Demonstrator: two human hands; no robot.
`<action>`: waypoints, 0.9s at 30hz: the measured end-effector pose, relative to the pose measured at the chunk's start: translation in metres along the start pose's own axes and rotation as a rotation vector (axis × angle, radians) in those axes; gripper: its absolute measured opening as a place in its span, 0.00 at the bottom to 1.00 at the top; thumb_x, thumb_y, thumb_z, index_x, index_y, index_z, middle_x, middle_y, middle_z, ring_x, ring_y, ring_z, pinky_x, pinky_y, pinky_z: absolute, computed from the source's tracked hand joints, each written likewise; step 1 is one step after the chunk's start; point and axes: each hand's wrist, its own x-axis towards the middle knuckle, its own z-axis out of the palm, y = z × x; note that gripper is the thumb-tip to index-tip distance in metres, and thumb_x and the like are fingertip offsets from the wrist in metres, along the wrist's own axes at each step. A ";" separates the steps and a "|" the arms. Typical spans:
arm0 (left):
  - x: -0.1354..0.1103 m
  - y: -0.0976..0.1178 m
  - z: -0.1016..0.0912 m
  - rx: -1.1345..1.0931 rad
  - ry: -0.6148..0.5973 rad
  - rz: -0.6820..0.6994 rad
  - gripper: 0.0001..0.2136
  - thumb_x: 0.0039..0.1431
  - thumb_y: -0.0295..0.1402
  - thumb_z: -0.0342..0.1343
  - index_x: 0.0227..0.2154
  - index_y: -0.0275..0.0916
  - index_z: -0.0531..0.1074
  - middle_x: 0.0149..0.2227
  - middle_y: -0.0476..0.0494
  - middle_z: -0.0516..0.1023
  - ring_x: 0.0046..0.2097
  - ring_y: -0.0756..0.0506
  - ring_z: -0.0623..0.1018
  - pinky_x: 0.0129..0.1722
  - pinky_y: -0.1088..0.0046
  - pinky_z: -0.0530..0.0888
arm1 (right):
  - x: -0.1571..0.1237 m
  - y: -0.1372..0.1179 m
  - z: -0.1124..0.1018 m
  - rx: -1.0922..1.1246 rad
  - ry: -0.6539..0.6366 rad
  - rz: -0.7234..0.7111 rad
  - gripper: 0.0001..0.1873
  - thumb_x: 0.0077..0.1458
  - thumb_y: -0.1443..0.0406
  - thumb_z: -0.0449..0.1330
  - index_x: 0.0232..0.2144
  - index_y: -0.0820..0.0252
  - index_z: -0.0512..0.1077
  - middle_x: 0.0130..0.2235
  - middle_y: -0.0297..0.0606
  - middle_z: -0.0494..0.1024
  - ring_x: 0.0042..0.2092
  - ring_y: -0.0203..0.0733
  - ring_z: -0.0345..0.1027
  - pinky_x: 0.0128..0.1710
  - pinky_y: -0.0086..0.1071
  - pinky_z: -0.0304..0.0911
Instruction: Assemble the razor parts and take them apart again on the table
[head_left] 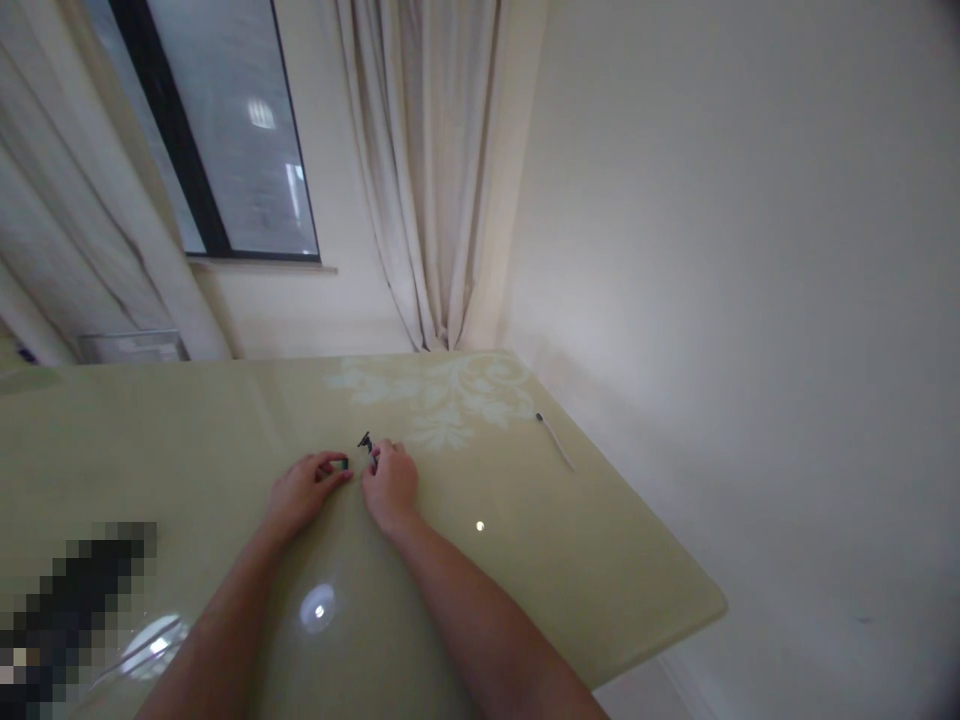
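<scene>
Left hand pinches small dark-green piece; right hand clamps small black object, short of tabletop's far edge. White stick near right edge.

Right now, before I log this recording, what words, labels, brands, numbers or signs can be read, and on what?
None can be read.
Small dark piece in the left hand: too small to tell any marking.
Dark item in the right hand: also too small.
Tabletop: a pale leafy pattern, no lettering visible.
</scene>
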 end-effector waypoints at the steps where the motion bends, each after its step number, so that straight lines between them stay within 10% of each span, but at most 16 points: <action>1: 0.001 0.000 0.000 -0.005 -0.009 -0.007 0.21 0.59 0.48 0.55 0.50 0.44 0.79 0.45 0.42 0.83 0.44 0.40 0.81 0.42 0.68 0.73 | 0.000 0.000 0.001 0.000 0.006 0.016 0.12 0.59 0.70 0.59 0.46 0.59 0.71 0.46 0.47 0.77 0.45 0.48 0.73 0.44 0.37 0.65; 14: 0.006 -0.007 0.000 -0.057 -0.002 0.017 0.24 0.58 0.48 0.54 0.51 0.40 0.78 0.44 0.41 0.83 0.43 0.40 0.82 0.42 0.66 0.75 | 0.005 0.019 -0.015 0.039 -0.022 0.013 0.13 0.58 0.64 0.65 0.45 0.62 0.73 0.43 0.48 0.79 0.45 0.49 0.74 0.45 0.38 0.67; 19: 0.009 -0.014 0.003 -0.080 0.004 0.036 0.25 0.56 0.49 0.54 0.51 0.40 0.79 0.43 0.40 0.83 0.42 0.39 0.81 0.43 0.64 0.76 | 0.009 0.083 -0.073 0.049 -0.009 -0.090 0.11 0.58 0.67 0.64 0.44 0.60 0.75 0.37 0.39 0.79 0.38 0.42 0.74 0.41 0.33 0.66; 27: 0.000 -0.003 0.002 -0.068 0.123 0.016 0.29 0.59 0.52 0.50 0.55 0.38 0.73 0.39 0.42 0.80 0.36 0.41 0.79 0.40 0.66 0.74 | 0.017 0.185 -0.184 -0.186 0.509 0.177 0.09 0.63 0.64 0.58 0.43 0.43 0.73 0.45 0.44 0.77 0.54 0.57 0.69 0.52 0.50 0.63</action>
